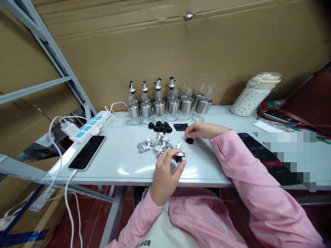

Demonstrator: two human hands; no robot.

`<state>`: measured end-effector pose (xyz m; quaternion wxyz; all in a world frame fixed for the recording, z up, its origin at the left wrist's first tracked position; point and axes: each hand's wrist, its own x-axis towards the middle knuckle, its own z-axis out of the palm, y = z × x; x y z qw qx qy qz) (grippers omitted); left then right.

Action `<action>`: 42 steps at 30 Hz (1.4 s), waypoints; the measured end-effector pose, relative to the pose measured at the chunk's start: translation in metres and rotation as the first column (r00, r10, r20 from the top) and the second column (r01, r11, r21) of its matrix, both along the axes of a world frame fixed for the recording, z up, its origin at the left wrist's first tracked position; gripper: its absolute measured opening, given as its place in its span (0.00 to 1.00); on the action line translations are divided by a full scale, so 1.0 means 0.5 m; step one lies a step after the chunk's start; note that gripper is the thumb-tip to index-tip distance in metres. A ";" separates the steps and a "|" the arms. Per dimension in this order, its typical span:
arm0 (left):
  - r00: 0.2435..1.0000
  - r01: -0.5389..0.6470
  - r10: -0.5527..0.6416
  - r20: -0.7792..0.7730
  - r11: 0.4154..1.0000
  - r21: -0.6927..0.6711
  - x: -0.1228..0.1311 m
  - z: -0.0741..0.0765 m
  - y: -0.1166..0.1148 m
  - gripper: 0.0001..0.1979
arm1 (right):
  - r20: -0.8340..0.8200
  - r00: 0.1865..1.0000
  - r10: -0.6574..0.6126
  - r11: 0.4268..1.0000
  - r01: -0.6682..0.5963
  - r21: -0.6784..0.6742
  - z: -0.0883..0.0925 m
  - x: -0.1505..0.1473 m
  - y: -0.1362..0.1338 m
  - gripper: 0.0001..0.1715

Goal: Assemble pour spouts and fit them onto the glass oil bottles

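My left hand (167, 170) pinches a silver pourer top (179, 155) with a black ribbed stopper, tilted above the table's front part. To its right and farther back, my right hand (195, 130) has its fingertips closed down at a small pile of black parts (190, 141); whether one is between the fingers is hidden. Several loose silver pourer tops (158, 146) lie left of the hands. Behind them sit black ribbed stoppers (159, 126) in a cluster. A row of small black pieces (180, 127) lies just left of my right hand.
Glass bottles with steel sleeves (173, 106) line the cardboard wall, some with pourers fitted. A power strip (89, 126) and phone (88, 152) lie left. At the right are a dotted flask (252, 94) and a dark device (269, 158) beside my right sleeve.
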<state>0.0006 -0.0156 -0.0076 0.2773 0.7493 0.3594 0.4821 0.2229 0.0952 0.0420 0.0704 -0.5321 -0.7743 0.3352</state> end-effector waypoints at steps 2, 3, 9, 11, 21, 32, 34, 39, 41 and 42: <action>1.000 0.000 0.000 -0.002 1.000 -0.001 0.000 0.000 0.000 0.12 | -0.009 1.000 -0.003 1.000 0.003 -0.012 -0.002 -0.001 0.000 0.25; 1.000 0.000 0.000 -0.003 1.000 -0.001 0.000 0.000 0.000 0.12 | -0.015 1.000 -0.002 1.000 0.002 -0.018 -0.003 -0.001 0.000 0.25; 1.000 -0.005 0.005 -0.011 1.000 -0.010 -0.002 0.002 0.001 0.12 | -0.082 0.996 -0.019 0.999 0.023 0.043 0.006 -0.005 -0.001 0.26; 1.000 -0.006 0.006 -0.015 1.000 -0.024 -0.003 0.001 0.001 0.12 | -0.160 0.987 0.003 0.999 0.004 0.042 0.017 -0.014 -0.009 0.26; 0.995 0.003 0.006 0.098 0.996 -0.090 0.002 -0.009 0.000 0.16 | -0.468 0.867 0.170 0.960 -0.253 -0.119 0.054 -0.082 -0.056 0.20; 0.992 -0.064 0.069 0.109 0.997 -0.051 0.000 -0.005 0.001 0.19 | -0.569 0.817 0.096 0.975 -0.191 -0.109 0.031 -0.102 -0.052 0.20; 0.993 -0.054 0.058 0.103 0.998 -0.042 0.000 -0.004 0.001 0.22 | -0.582 0.806 0.102 0.975 -0.198 -0.103 0.031 -0.105 -0.052 0.20; 0.985 -0.062 0.070 0.156 0.996 -0.059 0.000 -0.012 0.005 0.26 | -0.619 0.777 0.118 0.965 -0.237 -0.113 0.035 -0.105 -0.057 0.21; 0.977 -0.065 0.081 0.197 0.994 -0.087 0.002 -0.015 0.006 0.24 | -0.634 0.766 0.108 0.957 -0.253 -0.143 0.033 -0.105 -0.058 0.23; 0.973 -0.066 0.086 0.214 0.993 -0.100 0.003 -0.017 0.006 0.23 | -0.642 0.760 0.108 0.952 -0.265 -0.154 0.030 -0.106 -0.058 0.23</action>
